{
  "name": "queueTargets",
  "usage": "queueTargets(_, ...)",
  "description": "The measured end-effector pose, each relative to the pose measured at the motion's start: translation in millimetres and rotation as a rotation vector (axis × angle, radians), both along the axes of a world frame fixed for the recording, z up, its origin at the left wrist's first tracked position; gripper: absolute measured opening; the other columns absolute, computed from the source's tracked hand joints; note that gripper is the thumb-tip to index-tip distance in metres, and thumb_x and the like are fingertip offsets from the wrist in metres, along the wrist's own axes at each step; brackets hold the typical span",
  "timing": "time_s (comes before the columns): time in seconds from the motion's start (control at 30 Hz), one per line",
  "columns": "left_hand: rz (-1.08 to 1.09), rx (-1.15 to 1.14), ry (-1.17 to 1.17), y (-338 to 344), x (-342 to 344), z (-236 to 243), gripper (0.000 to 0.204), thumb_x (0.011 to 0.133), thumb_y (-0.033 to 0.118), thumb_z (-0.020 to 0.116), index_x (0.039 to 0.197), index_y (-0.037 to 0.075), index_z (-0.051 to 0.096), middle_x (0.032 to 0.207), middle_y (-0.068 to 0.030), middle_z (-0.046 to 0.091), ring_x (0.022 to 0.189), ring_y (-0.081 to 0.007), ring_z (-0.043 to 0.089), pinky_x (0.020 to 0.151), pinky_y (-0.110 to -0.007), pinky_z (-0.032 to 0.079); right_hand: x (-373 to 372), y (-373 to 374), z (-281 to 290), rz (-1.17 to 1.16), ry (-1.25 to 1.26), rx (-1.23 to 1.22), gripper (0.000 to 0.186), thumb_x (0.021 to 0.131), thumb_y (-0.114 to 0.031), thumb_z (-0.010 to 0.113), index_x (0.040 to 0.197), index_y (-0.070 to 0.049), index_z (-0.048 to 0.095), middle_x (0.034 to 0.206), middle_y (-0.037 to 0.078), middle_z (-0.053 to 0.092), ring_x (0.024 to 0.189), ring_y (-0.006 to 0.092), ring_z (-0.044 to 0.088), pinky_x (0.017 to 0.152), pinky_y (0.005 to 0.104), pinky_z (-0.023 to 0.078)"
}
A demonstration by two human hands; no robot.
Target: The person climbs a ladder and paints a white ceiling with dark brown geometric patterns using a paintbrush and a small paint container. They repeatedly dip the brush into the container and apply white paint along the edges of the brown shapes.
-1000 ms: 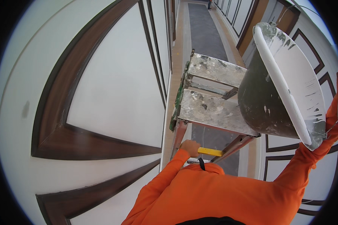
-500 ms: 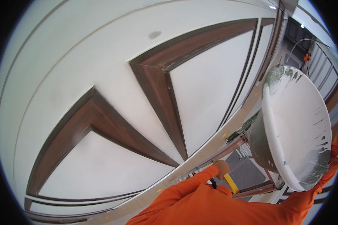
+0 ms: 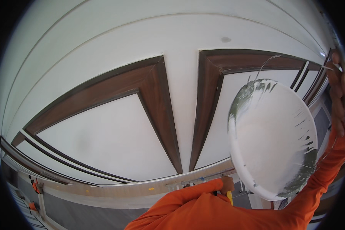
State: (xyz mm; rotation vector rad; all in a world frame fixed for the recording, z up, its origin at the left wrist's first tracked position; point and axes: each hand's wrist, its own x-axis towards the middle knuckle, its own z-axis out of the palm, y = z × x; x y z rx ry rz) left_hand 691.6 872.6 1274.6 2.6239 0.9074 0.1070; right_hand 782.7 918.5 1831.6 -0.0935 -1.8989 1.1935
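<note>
A bucket (image 3: 264,142), white inside with dark green smears, fills the right middle. Its wire handle (image 3: 262,66) arches above it. My left hand (image 3: 225,185), low in the centre, is closed round a yellow bar (image 3: 229,197) on the paint-spattered ladder, which is mostly hidden by the bucket. My raised right hand (image 3: 336,94) is at the far right edge, right of the bucket, fingers curled on something too dark and cut off to name.
A white wall (image 3: 182,34) with dark-framed brown mouldings (image 3: 149,76) fills most of the view. Along its foot runs a corridor floor (image 3: 96,203) with grey and beige bands. Two people in orange (image 3: 37,186) (image 3: 34,206) are far down the corridor at lower left.
My view has swung from along the corridor to facing the panelled wall. The bucket shows more of its inside, and my right hand's fingers have come into view. My left hand still grips the bar.
</note>
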Motion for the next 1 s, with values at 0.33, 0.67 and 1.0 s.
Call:
queueTargets(0.33, 0.743, -0.513, -1.505, -117, -105, 127, 0.068, 0.071, 0.061, 0.071, 0.121, 0.016, 0.054, 0.119, -0.013, 0.057, 0.111, -0.0356, 0.059, 0.095, -0.047, 0.048, -43, 2, -31, 0.213, -0.353, -0.134, 0.031, 0.096, -0.017, 0.06, 0.119, 0.002, 0.051, 0.069, 0.003, 0.05, 0.034, 0.0012, 0.034, 0.028, 0.0175, 0.032)
queueTargets(0.67, 0.827, -0.075, -2.19, -133, -135, 220, 0.098, 0.078, 0.074, 0.061, 0.151, 0.015, 0.034, 0.15, -0.0181, 0.041, 0.133, -0.0376, 0.048, 0.112, -0.049, 0.041, -100, -10, -93, 0.651, -0.641, 0.088, 0.026, 0.097, -0.009, 0.056, 0.122, -0.002, 0.057, 0.076, 0.001, 0.058, 0.058, 0.0064, 0.054, 0.052, 0.0237, 0.044)
queueTargets(1.0, 0.882, 0.138, -1.915, -155, -138, 205, 0.097, 0.075, 0.072, 0.071, 0.138, 0.003, 0.044, 0.13, -0.0103, 0.052, 0.124, -0.0204, 0.051, 0.106, -0.034, 0.039, -116, -11, -134, 0.555, -0.609, -0.015, 0.025, 0.096, -0.007, 0.058, 0.12, 0.0, 0.057, 0.075, -0.002, 0.052, 0.062, 0.0041, 0.049, 0.058, 0.0221, 0.042)
